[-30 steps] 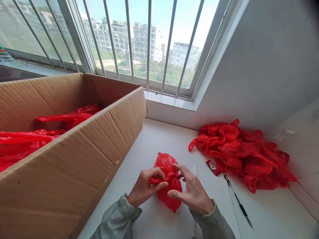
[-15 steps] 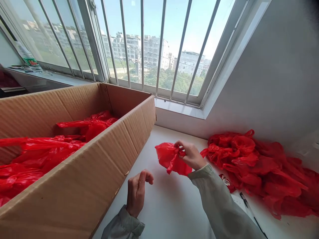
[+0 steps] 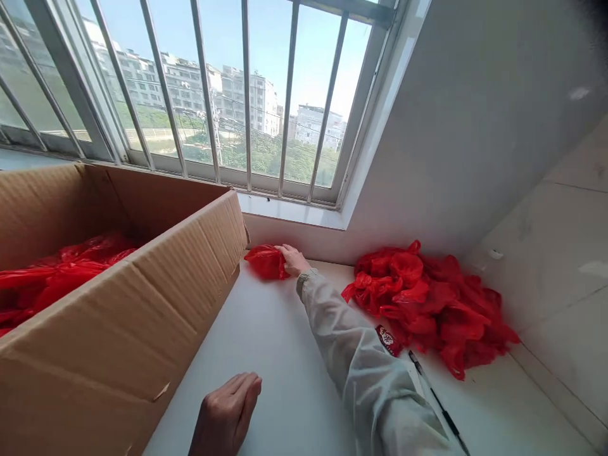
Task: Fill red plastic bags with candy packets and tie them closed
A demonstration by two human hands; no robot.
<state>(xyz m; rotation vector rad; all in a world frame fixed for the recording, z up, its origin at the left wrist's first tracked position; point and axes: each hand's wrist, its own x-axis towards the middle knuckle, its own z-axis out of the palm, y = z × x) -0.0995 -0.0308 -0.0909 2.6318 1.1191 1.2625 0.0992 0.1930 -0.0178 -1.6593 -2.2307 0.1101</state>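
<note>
My right hand (image 3: pixel 293 259) is stretched far forward and grips a small knotted red plastic bag (image 3: pixel 266 261), which sits on the white tabletop (image 3: pixel 270 342) near the wall below the window, just past the far corner of the cardboard box (image 3: pixel 142 304). My left hand (image 3: pixel 228 415) lies flat on the tabletop near me, fingers together and straight, holding nothing. The open box on the left contains more red plastic bags (image 3: pixel 57 275).
A pile of knotted red bags (image 3: pixel 427 304) lies on the right against the grey wall. A small red packet (image 3: pixel 388 340) and a black pen (image 3: pixel 434 402) lie beside my right sleeve. A barred window (image 3: pixel 228 95) runs along the back.
My left hand let go of the knotted bag and dropped flat onto the table. My right hand carried the bag forward to the far end of the table by the box corner.
</note>
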